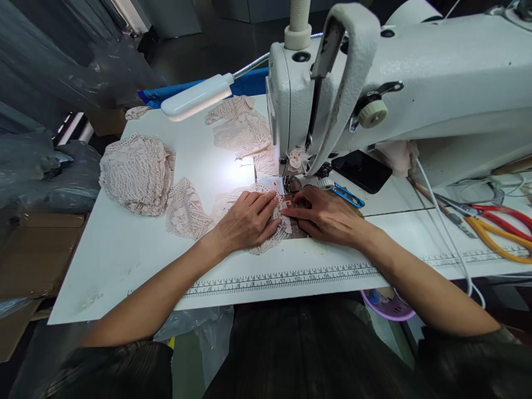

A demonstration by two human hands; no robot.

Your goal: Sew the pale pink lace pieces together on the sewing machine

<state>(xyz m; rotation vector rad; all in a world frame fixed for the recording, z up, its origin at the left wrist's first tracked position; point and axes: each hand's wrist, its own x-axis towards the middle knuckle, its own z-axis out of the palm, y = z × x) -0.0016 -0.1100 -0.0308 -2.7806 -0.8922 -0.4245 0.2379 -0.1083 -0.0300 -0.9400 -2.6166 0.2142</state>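
White worktop (pixel 124 249), sewing machine (pixel 415 83): left hand (pixel 247 219) and right hand (pixel 326 213), grips flat and open, pressing lace piece (pixel 266 244); lace stack (pixel 137 172) well left.

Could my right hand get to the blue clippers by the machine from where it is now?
Probably yes. The right hand lies flat on the lace piece, and the blue clippers lie just beyond its knuckles on the table, with nothing between them.

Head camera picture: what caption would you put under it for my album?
Both hands, left hand and right hand, press pink lace flat at the sewing machine.
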